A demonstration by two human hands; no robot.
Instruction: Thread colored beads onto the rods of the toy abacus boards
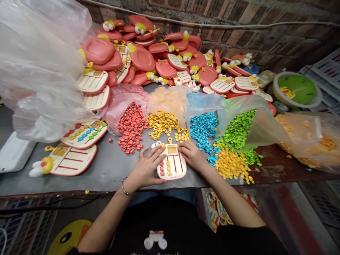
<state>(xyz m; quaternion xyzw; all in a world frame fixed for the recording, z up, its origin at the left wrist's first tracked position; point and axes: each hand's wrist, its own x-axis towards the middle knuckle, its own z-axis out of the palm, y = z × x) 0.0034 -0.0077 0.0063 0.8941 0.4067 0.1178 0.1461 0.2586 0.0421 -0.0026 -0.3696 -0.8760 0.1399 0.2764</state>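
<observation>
1. The left hand lies flat and fairly wide, fingers spread over the left edge of a cream plastic duck-shaped bead board. A metal bangle sits on that wrist.
2. The right hand rests on the board's upper right corner, fingers loosely together. No closed grip or pinched piece shows in either hand; the two seem placed to steady the board between them.
3. The board lies on a grey work table, centred in front of the person, just below the colour piles, probably for short reaches. Red and yellow pieces fill its lower left slots; the other slots look unfilled.
4. Red pieces, yellow pieces, blue pieces and green pieces spill from open plastic bags, apparently sorted by color for quick picking. A loose yellow heap sits just beyond the right hand.
5. A beaded board and a bare board lie left of the hands.
6. Behind, a heap of pink-backed duck toys rises against a brick wall, kept back from the working area.
</observation>
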